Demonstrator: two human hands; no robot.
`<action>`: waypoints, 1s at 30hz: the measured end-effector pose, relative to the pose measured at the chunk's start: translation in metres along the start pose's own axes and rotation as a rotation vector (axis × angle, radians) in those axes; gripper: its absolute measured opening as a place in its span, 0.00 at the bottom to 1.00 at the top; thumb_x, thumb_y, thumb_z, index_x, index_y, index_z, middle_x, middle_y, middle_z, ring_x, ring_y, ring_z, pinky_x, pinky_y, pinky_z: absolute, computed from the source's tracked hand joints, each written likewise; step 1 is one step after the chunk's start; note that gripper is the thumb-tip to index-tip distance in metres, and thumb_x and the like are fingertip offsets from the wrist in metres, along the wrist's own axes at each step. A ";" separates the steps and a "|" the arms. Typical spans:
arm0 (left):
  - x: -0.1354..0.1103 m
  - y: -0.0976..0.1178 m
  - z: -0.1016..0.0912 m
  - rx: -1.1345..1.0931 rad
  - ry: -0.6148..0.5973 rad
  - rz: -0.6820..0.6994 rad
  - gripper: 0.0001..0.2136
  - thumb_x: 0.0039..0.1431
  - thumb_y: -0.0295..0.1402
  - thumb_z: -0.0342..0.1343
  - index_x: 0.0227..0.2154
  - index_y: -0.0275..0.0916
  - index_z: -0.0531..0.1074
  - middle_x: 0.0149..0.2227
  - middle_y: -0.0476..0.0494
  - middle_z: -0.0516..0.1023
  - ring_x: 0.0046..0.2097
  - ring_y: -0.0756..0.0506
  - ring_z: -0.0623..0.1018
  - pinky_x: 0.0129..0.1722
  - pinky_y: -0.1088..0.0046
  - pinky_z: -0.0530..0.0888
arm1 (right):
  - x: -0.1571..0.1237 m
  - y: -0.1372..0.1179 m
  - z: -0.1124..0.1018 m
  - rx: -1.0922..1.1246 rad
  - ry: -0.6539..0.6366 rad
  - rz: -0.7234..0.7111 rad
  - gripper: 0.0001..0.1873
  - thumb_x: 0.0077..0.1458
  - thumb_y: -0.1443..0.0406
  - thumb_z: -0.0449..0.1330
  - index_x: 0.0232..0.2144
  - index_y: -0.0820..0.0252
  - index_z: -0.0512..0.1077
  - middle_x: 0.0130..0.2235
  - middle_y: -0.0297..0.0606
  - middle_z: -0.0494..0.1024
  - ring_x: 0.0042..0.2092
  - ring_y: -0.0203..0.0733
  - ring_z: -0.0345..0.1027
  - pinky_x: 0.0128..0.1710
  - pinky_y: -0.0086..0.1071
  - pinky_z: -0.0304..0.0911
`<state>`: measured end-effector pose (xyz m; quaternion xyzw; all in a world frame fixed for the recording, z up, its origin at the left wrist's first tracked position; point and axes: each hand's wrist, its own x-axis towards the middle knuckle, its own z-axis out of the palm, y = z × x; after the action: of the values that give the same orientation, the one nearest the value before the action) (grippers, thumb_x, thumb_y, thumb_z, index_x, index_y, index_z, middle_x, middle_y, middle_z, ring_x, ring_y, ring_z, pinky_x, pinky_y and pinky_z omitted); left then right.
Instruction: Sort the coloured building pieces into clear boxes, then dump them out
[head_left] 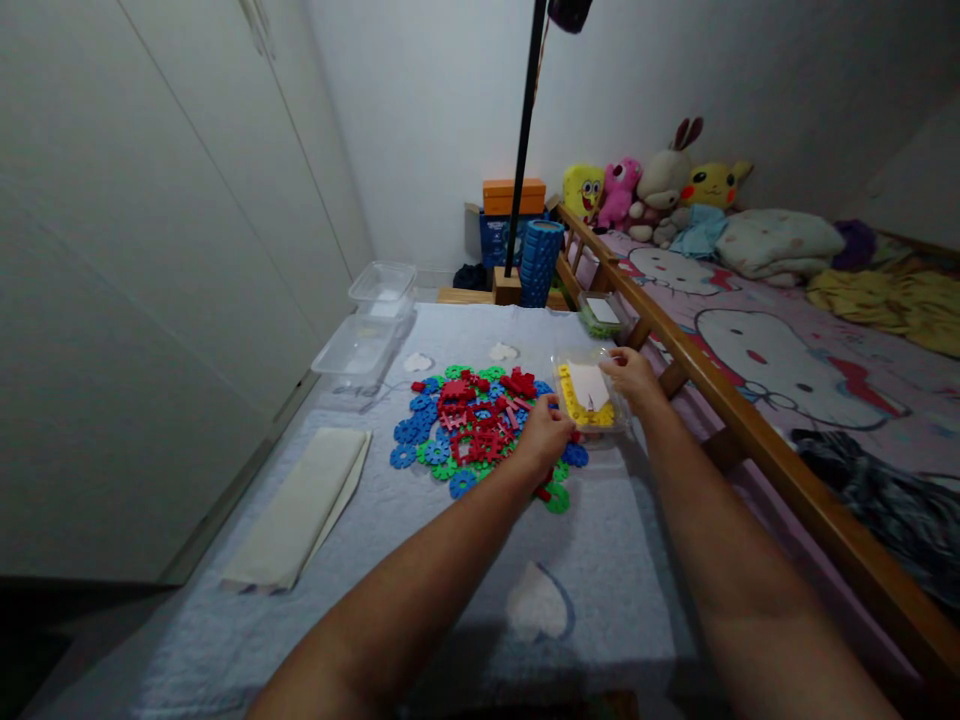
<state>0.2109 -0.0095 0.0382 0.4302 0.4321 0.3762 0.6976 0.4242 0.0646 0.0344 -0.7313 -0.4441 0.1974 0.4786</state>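
Note:
A clear plastic container with yellow pieces and a white paper slip inside is at the right side of the table. My right hand grips its right edge, thumb and fingers closed on the rim. At its near left corner, my left hand pinches the edge with closed fingers. Left of the container spreads a pile of red pieces, with blue disc pieces and green disc pieces around and under them. My left forearm covers part of the pile's near side.
Two clear plastic boxes stand at the table's far left. A folded cream cloth lies at the left. Another container with green pieces sits at the far right corner. A wooden bed rail borders the right side; a black pole rises behind.

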 end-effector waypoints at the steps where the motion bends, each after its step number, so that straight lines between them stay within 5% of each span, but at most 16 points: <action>1: -0.003 0.001 -0.002 -0.017 0.003 0.039 0.21 0.50 0.19 0.58 0.47 0.39 0.65 0.28 0.56 0.70 0.26 0.53 0.74 0.28 0.80 0.68 | -0.003 -0.006 -0.001 0.019 -0.002 -0.019 0.20 0.42 0.61 0.65 0.40 0.62 0.75 0.31 0.30 0.71 0.31 0.37 0.63 0.32 0.31 0.60; 5: -0.016 0.012 -0.016 -0.034 0.061 0.212 0.23 0.46 0.19 0.59 0.48 0.39 0.68 0.29 0.56 0.69 0.29 0.54 0.71 0.31 0.81 0.68 | -0.014 -0.034 0.006 0.000 0.008 -0.165 0.19 0.45 0.60 0.63 0.41 0.61 0.75 0.36 0.36 0.75 0.35 0.40 0.65 0.38 0.34 0.63; 11: -0.042 0.028 -0.063 -0.140 0.114 0.207 0.25 0.42 0.24 0.59 0.48 0.39 0.70 0.26 0.57 0.70 0.26 0.53 0.70 0.29 0.79 0.66 | -0.039 -0.071 0.043 -0.003 -0.070 -0.293 0.19 0.47 0.60 0.62 0.43 0.60 0.72 0.34 0.34 0.74 0.35 0.41 0.66 0.38 0.33 0.62; 22: -0.069 0.013 -0.135 -0.186 0.297 0.183 0.28 0.39 0.31 0.62 0.48 0.38 0.70 0.26 0.55 0.75 0.26 0.50 0.73 0.28 0.77 0.68 | -0.091 -0.094 0.106 0.055 -0.437 -0.158 0.21 0.48 0.66 0.61 0.47 0.55 0.70 0.24 0.23 0.68 0.24 0.35 0.61 0.25 0.28 0.55; 30: -0.064 0.010 -0.152 0.041 0.338 0.205 0.28 0.43 0.36 0.65 0.51 0.38 0.71 0.25 0.58 0.66 0.25 0.51 0.68 0.27 0.75 0.66 | -0.095 -0.087 0.115 0.150 -0.427 -0.091 0.15 0.45 0.62 0.67 0.37 0.57 0.73 0.23 0.25 0.68 0.25 0.34 0.62 0.24 0.27 0.56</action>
<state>0.0468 -0.0215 0.0258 0.4171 0.5044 0.5032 0.5642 0.2520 0.0578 0.0440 -0.6146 -0.5518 0.3584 0.4353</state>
